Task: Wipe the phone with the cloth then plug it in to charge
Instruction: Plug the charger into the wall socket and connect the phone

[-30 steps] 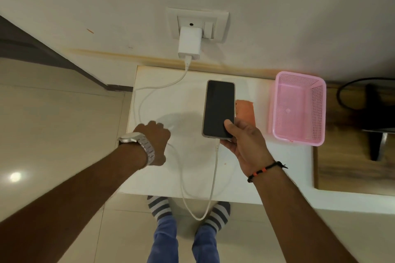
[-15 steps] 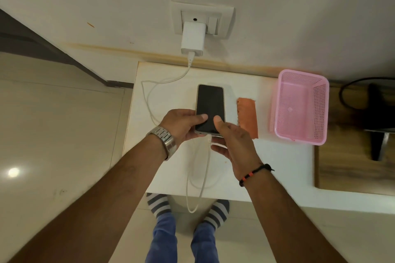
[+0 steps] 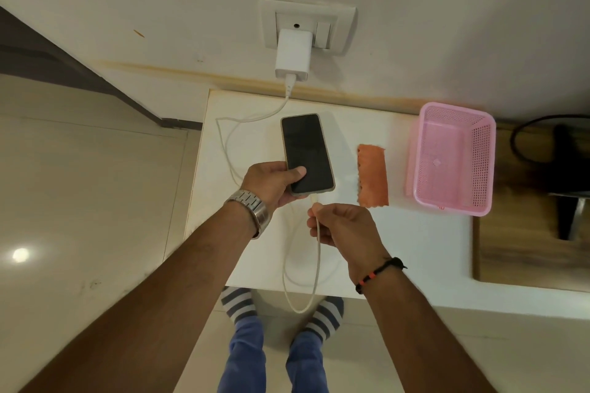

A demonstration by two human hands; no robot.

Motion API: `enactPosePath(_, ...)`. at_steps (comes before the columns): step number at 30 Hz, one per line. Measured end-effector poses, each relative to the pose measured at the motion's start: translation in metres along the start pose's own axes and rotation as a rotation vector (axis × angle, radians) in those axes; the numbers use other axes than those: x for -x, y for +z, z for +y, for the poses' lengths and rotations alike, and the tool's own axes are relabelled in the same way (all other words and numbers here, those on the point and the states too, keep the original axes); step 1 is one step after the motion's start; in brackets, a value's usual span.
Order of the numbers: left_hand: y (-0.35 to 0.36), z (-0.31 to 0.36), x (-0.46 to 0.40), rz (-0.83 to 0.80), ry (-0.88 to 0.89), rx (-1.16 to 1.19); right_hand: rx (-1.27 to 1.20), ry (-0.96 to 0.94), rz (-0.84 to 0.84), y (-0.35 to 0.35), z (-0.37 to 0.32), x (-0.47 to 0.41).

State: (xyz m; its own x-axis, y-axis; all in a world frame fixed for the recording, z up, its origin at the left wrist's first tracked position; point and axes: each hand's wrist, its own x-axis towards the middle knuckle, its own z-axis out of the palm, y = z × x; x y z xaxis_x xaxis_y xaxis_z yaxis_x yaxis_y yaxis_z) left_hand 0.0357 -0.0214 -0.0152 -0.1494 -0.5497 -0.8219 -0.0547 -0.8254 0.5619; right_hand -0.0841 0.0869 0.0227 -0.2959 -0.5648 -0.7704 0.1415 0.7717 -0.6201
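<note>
White cable (image 3: 318,246) end pinched in the right hand (image 3: 343,226) sits just below the phone (image 3: 307,153) gripped by the left hand (image 3: 271,183); plugging in likely needs aligning connector with port.

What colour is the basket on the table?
Pink. The basket shows best in the head view.

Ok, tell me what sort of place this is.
Probably a room in a home: a small white table stands against a painted wall beside a wall socket with a charger plugged in, over a tiled floor, with a pink plastic basket on it.
</note>
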Motion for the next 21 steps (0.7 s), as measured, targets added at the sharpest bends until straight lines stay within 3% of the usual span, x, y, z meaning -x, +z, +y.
enactPosePath(4,-0.006,-0.002,-0.003,-0.027,0.047,-0.091,-0.011,0.058,-0.079,-0.006,0.006,-0.007)
enactPosePath(8,-0.009,-0.008,-0.005,-0.106,0.055,-0.181,-0.118,0.084,0.059,-0.013,0.000,-0.036)
enactPosePath(11,-0.006,-0.021,-0.008,-0.119,0.063,-0.271,0.014,-0.015,0.096,-0.008,0.000,-0.053)
enactPosePath(16,-0.003,-0.038,-0.015,0.010,0.175,-0.547,0.013,-0.015,0.117,-0.006,0.011,-0.069)
enactPosePath(21,-0.007,-0.046,-0.019,0.114,0.166,-0.605,0.120,-0.074,0.200,-0.001,0.023,-0.078)
